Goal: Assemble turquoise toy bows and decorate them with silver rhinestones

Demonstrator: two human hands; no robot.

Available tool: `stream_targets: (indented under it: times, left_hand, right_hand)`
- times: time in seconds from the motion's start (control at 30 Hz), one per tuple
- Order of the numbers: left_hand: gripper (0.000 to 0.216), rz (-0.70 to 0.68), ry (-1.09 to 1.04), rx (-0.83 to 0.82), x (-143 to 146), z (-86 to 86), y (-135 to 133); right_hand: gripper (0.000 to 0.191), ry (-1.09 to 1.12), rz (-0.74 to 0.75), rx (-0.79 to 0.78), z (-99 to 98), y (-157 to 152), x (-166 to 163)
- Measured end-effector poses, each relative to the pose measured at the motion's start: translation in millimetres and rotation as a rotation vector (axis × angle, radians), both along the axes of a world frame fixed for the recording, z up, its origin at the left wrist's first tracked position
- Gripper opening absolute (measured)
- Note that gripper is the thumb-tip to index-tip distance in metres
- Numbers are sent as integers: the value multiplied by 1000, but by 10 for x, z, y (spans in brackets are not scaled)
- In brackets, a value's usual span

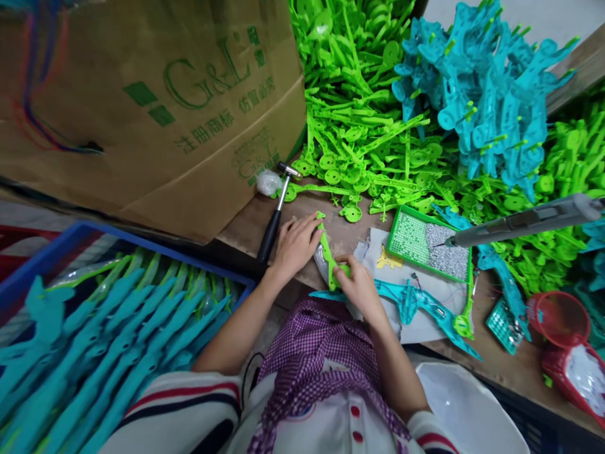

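A lime-green plastic part (327,247), long and narrow with a curved clear piece along one side, lies at the table's front edge between my hands. My left hand (295,244) holds it by its far end, fingertips and thumb against its left edge. The fingers of my right hand (360,284) are closed round its near end, where a round green bit shows. Below my right wrist, a blue plastic frame (409,301) rests on a light sheet (378,243). To the left of my left hand lies a hammer (276,217) with a black handle.
A screwdriver (520,224) hangs above a green tray (392,236) of small metal pieces. Green parts (359,113) and blue parts (491,101) are heaped behind. A large carton (203,145) stands left, above a blue crate (89,230). Red baskets (558,318) sit at right.
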State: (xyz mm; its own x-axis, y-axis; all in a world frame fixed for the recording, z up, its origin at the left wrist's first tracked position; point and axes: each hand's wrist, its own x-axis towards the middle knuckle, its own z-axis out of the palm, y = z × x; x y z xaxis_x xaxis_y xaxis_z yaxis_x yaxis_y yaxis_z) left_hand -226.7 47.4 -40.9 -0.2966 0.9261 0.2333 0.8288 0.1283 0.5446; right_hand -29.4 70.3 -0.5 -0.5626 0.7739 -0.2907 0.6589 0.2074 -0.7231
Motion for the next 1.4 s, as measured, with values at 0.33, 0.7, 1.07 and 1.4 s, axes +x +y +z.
stream_targets:
  times: [0.33, 0.7, 1.07, 1.4]
  left_hand:
    - [36, -7, -6, -2, 10, -34, -9]
    - [36, 25, 16, 41, 170, -116, -46]
    - [33, 21, -20, 27, 261, -113, -60]
    - [33, 15, -57, 18, 269, -120, -58]
  right_hand:
    - [41, 23, 335, 439, -150, -220, 424]
    - [44, -67, 416, 634, -238, -203, 627]
    - [51, -48, 368, 689, -346, -422, 777]
    - [34, -30, 279, 636, -200, -385, 665]
